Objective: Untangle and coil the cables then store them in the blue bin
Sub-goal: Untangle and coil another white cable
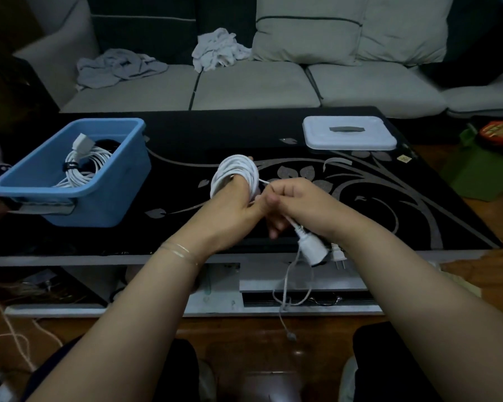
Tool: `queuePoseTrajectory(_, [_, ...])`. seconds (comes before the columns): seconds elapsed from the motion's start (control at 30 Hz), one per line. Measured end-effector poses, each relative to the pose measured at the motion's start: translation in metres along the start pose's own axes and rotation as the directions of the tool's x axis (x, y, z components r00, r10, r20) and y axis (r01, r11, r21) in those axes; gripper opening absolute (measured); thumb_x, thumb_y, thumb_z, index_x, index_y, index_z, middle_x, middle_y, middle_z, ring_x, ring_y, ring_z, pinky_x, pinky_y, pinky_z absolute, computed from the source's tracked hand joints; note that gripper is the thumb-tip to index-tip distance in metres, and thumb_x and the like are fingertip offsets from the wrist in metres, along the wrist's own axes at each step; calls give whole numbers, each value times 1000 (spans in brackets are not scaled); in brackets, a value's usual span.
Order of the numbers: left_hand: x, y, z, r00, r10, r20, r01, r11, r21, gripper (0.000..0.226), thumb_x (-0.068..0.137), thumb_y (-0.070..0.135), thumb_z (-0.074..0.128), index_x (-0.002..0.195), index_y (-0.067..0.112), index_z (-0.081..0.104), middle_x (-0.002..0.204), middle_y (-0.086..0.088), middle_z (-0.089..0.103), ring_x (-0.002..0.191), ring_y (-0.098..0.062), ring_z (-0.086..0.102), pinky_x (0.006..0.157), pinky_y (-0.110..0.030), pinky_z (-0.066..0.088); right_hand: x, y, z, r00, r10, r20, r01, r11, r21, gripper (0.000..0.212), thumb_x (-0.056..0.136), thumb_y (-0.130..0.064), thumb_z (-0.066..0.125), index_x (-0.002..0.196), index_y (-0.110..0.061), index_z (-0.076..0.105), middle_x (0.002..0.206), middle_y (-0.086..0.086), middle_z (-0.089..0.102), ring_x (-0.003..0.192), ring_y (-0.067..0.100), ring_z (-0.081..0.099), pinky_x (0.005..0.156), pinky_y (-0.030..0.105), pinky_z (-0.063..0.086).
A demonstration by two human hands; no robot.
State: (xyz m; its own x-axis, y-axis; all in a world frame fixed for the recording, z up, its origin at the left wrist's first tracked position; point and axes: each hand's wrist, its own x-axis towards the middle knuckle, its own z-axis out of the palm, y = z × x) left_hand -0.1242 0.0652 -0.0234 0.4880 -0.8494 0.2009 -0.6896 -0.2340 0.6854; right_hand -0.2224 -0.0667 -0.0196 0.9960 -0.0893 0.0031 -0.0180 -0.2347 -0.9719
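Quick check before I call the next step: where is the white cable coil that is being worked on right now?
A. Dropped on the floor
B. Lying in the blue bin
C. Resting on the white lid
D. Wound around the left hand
D: the white cable coil loops around the left hand above the table, while the right hand holds its loose end; the blue bin holds a different, tied bundle.

Beyond the grip and to its right, a white rectangular plastic lid (pixel 349 136) with a grey handle lies flat on the black glass coffee table (pixel 389 198) patterned with silver leaves. Farther back, a pale grey cushioned sofa (pixel 256 85) holds a crumpled white cloth (pixel 218 49) and a crumpled grey garment (pixel 118 68).
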Motion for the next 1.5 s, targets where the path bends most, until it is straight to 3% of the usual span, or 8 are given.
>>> queuePoseTrajectory(0.07, [-3,2,1,999,-38,4,37,994,104,84,70,91,25,84,11,46,85,3,45,76,-11,46,81,-39,47,0,-2,1,997,62,54,-70,986,155,24,97,-15,48,79,0,53,44,-3,41,42,13,46,50,26,50])
queuePoseTrajectory(0.17, [-5,7,-4,997,-78,-1,75,960,270,66,67,84,32,72,18,37,69,6,44,58,-9,38,53,-32,33,-1,-4,-2,985,118,124,-153,932,329,19,97,-11,45,84,-7,58,51,0,32,40,8,35,41,21,41])
queuePoseTrajectory(0.47, [-6,-1,0,989,-122,81,111,985,133,67,90,70,14,76,23,60,51,10,52,49,-4,48,60,-32,41,4,2,-19,952,-59,-301,-10,975,-221,26,84,-32,70,67,-18,56,47,-8,47,42,2,42,45,16,35])
queuePoseTrajectory(0.6, [-6,7,4,970,-164,180,190,972,-135,66,101,51,22,80,12,70,44,4,46,38,-9,41,46,-23,35,9,8,-21,909,-121,-398,72,988,-137,23,84,-28,71,69,-18,55,55,3,49,47,8,43,45,17,36])
queuePoseTrajectory(0.77, [-5,12,6,957,-109,270,218,881,-419,69,103,46,24,70,0,62,42,-6,35,37,-19,29,41,-24,30,9,10,-14,907,-81,-414,74,997,-35,22,94,-28,57,78,-14,61,64,4,58,48,4,50,44,14,38])
queuePoseTrajectory(1.07, [2,4,11,946,-177,272,308,757,-577,63,101,46,29,59,5,51,39,-6,27,30,-19,29,40,-20,31,0,16,-10,948,-205,-242,164,970,-177,31,95,-39,42,112,-23,62,97,-14,65,97,-1,60,92,20,46])
queuePoseTrajectory(1.2, [3,6,16,917,-179,356,379,665,-643,61,100,45,27,55,8,47,36,-4,23,30,-18,29,41,-22,30,-5,20,10,958,-160,-238,75,941,-329,29,99,-49,33,96,-33,57,71,-10,67,81,10,65,83,41,50])
queuePoseTrajectory(1.5, [9,18,32,923,-333,191,363,596,-716,77,95,66,22,50,9,47,33,-3,28,31,-20,39,42,-22,39,-2,13,13,863,-266,-429,-106,735,-670,40,98,-53,23,81,-26,47,66,-9,58,79,19,60,63,30,30])
